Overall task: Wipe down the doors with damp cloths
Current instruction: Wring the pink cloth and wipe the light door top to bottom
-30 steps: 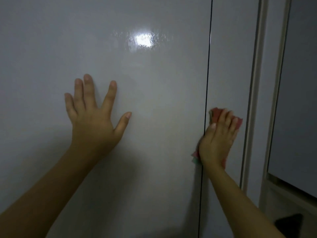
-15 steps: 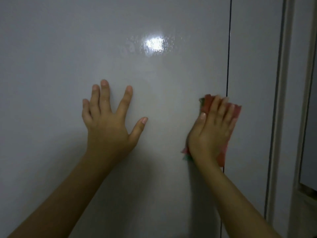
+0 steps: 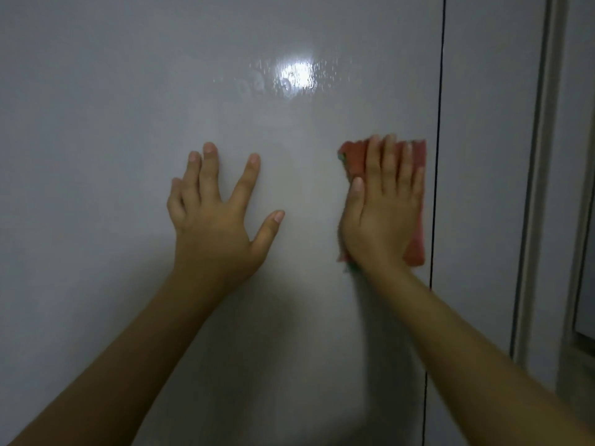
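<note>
A glossy white door (image 3: 112, 140) fills most of the head view, with wet streaks around a bright light reflection near its top. My left hand (image 3: 215, 217) lies flat on it with the fingers spread and holds nothing. My right hand (image 3: 383, 214) presses a red cloth (image 3: 417, 249) flat against the same door, just left of the dark vertical gap (image 3: 436, 188). The cloth shows above my fingertips and along the right side of my palm. A second, narrower door (image 3: 486, 188) lies right of the gap.
A pale vertical frame (image 3: 534, 188) runs down the right side, with another grey panel at the far right edge (image 3: 582, 284). The room is dim.
My right hand has slid the red cloth left and upward, from the narrow door across the gap onto the wide door. The view has shifted, and my left hand stays flat on the door.
</note>
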`<state>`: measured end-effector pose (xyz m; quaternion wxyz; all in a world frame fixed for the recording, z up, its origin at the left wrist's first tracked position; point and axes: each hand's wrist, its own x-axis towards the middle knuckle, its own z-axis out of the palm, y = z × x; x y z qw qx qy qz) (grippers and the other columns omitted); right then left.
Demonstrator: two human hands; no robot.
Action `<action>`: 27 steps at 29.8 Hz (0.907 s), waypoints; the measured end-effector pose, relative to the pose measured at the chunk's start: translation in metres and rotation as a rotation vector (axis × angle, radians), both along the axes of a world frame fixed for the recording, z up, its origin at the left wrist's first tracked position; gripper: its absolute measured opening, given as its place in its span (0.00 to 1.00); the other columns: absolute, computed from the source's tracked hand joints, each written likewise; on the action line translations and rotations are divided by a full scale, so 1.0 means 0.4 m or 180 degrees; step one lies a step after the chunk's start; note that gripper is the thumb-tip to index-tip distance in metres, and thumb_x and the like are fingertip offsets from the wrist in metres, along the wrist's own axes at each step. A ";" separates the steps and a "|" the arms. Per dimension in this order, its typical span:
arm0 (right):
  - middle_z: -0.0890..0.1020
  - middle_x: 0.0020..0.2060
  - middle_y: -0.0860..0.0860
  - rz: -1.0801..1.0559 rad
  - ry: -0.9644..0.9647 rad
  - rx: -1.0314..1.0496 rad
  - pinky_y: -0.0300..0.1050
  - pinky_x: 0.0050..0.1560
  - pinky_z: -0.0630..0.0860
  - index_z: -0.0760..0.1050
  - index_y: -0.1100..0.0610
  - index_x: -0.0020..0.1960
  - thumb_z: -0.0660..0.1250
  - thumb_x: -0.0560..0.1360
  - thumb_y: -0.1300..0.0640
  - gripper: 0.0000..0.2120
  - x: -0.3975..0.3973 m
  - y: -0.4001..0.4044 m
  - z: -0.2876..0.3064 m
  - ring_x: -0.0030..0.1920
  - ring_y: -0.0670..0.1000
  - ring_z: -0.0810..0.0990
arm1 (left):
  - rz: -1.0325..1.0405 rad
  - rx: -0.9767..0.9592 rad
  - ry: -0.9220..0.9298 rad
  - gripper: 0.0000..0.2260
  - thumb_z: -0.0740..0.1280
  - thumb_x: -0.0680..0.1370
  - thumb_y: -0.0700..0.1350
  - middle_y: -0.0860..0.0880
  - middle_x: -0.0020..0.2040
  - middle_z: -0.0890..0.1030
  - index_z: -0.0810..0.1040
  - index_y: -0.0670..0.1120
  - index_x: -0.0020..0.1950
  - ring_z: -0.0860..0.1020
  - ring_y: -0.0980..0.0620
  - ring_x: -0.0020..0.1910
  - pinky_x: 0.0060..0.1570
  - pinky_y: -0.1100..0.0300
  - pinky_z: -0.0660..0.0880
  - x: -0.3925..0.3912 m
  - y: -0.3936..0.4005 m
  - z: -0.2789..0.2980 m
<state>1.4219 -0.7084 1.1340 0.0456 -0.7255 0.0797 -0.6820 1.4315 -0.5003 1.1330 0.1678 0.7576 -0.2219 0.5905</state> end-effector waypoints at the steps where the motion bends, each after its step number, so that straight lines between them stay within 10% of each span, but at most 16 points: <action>1: 0.53 0.77 0.53 -0.0029 -0.0001 0.0014 0.55 0.75 0.45 0.48 0.55 0.78 0.43 0.81 0.49 0.26 0.008 0.033 -0.025 0.77 0.54 0.49 | -0.0007 -0.0007 0.0015 0.31 0.55 0.74 0.63 0.36 0.76 0.57 0.64 0.52 0.75 0.56 0.35 0.74 0.67 0.39 0.55 0.000 0.000 0.001; 8: 0.57 0.75 0.52 0.0136 0.0895 -0.2604 0.55 0.75 0.48 0.55 0.54 0.76 0.49 0.81 0.49 0.25 -0.021 -0.011 -0.138 0.76 0.55 0.53 | -0.0271 0.0180 0.0073 0.29 0.55 0.76 0.58 0.36 0.75 0.60 0.64 0.46 0.75 0.59 0.36 0.74 0.69 0.40 0.54 -0.019 0.047 0.003; 16: 0.52 0.76 0.52 0.0049 -0.0106 0.0608 0.56 0.75 0.46 0.46 0.55 0.77 0.46 0.80 0.50 0.27 0.031 0.185 -0.089 0.76 0.57 0.50 | 0.0409 -0.0091 0.0296 0.31 0.52 0.77 0.58 0.32 0.73 0.60 0.62 0.41 0.75 0.58 0.32 0.73 0.70 0.36 0.49 0.002 0.193 -0.050; 23: 0.58 0.74 0.50 0.0284 0.0905 -0.2585 0.54 0.75 0.49 0.57 0.52 0.75 0.54 0.79 0.49 0.25 0.021 0.218 -0.178 0.75 0.53 0.55 | 0.0134 -0.0116 0.0279 0.31 0.54 0.76 0.58 0.35 0.73 0.63 0.65 0.41 0.74 0.61 0.33 0.72 0.67 0.37 0.58 0.008 0.211 -0.051; 27: 0.57 0.74 0.51 0.0187 0.0595 -0.1329 0.54 0.75 0.46 0.54 0.53 0.75 0.51 0.78 0.50 0.26 0.020 0.199 -0.101 0.75 0.53 0.53 | 0.0167 0.0050 0.0241 0.29 0.53 0.78 0.57 0.36 0.73 0.63 0.64 0.42 0.74 0.63 0.37 0.72 0.69 0.38 0.52 0.014 0.300 -0.049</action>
